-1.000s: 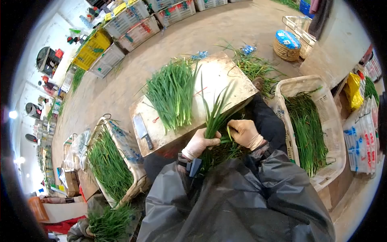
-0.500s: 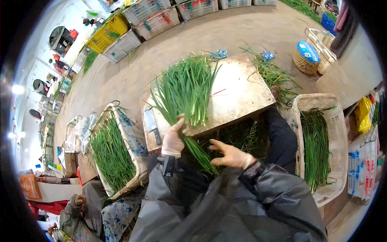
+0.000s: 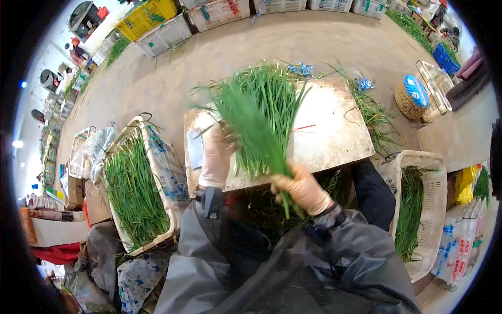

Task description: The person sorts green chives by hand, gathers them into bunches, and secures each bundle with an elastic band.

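My right hand (image 3: 299,188), gloved, is closed around the lower end of a bunch of garlic chives (image 3: 251,123). The bunch slants up to the left over the board and is smeared by motion. Beside its leaves, at the left, is my gloved left hand (image 3: 217,152); its fingers are blurred and partly hidden. A larger pile of garlic chives (image 3: 280,91) lies on the pale board (image 3: 334,125), behind the held bunch. The knife's blade (image 3: 195,149) shows at the board's left edge, next to my left hand. A thin red strip (image 3: 305,127) lies right of the pile.
White crates of greens stand on both sides, the left crate (image 3: 175,209) and the right crate (image 3: 434,209). Loose greens (image 3: 379,123) lie right of the board. Farther off are a woven basket (image 3: 410,102) and a yellow crate (image 3: 149,18) among several others along the wall.
The chive bunch has passed from my left hand to my right hand and swung up over the board. My left hand has moved up beside the leaves. The view has shifted slightly.
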### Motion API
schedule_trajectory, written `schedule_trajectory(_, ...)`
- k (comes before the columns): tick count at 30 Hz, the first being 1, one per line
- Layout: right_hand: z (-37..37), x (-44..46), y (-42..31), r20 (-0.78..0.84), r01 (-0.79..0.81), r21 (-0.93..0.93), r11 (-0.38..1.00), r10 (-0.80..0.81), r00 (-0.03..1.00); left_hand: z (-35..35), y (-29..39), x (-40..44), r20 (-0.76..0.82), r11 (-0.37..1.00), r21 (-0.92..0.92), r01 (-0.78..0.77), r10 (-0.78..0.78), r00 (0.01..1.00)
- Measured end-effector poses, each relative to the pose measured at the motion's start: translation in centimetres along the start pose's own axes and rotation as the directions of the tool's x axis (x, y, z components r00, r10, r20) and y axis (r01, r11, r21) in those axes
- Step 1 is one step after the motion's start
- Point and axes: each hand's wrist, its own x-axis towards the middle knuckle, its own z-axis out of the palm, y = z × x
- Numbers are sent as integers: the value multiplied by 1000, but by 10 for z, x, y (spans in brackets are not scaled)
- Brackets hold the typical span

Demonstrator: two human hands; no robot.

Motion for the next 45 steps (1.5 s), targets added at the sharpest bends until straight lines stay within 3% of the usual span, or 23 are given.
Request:
schedule_trajectory(3,-23,26,-27,-117,202,-28,979,-204,972,-29,-15,31,-147,928,370,-34,95,985)
schedule_trajectory(5,-35,41,-45,-229,255,-64,965,-262,937,-20,-17,32,-70,823,568,-14,65,995)
schedule_trajectory(7,-48,57,-53,-310,280,-88,956,-293,905,-13,-29,38,38,724,678,-124,134,990)
schedule_trajectory(8,-51,63,-55,-347,271,-76,959,-281,895,-16,-29,42,77,514,849,-124,112,991)
schedule_trajectory(9,-54,68,-58,-385,263,-63,963,-267,883,-9,-30,40,111,432,885,-172,163,980)
schedule_trajectory(11,-70,81,-52,-424,250,-67,966,-254,869,-7,-36,48,121,417,893,-168,138,983)
schedule_trajectory(14,-76,88,-55,-434,200,-97,975,-222,873,-7,-31,58,176,199,961,-193,101,979)
schedule_trajectory(17,-79,94,-54,-429,166,-103,981,-195,882,-20,-41,69,235,99,965,-243,87,968)
schedule_trajectory(20,-79,102,-51,-421,185,-92,978,-207,883,-29,-47,73,212,81,974,-212,7,977)
schedule_trajectory(24,-77,110,-51,-365,178,-112,978,-207,908,-33,-56,72,378,39,922,-385,124,917)
schedule_trajectory(30,-71,121,-44,-341,164,-98,982,-188,921,-25,-56,70,386,-113,921,-373,133,913)
schedule_trajectory(33,-73,122,-40,-322,118,-106,987,-146,935,-19,-55,70,385,-63,923,-379,148,911)
schedule_trajectory(36,-80,122,-30,-275,77,-108,991,-105,956,-23,-52,73,348,87,927,-366,169,922)
schedule_trajectory(40,-76,121,-19,-252,43,-85,995,-63,966,-24,-43,72,296,233,922,-309,90,951)
schedule_trajectory(45,-71,125,-9,-246,3,-99,995,-28,969,-20,-37,65,263,328,901,-283,104,959)
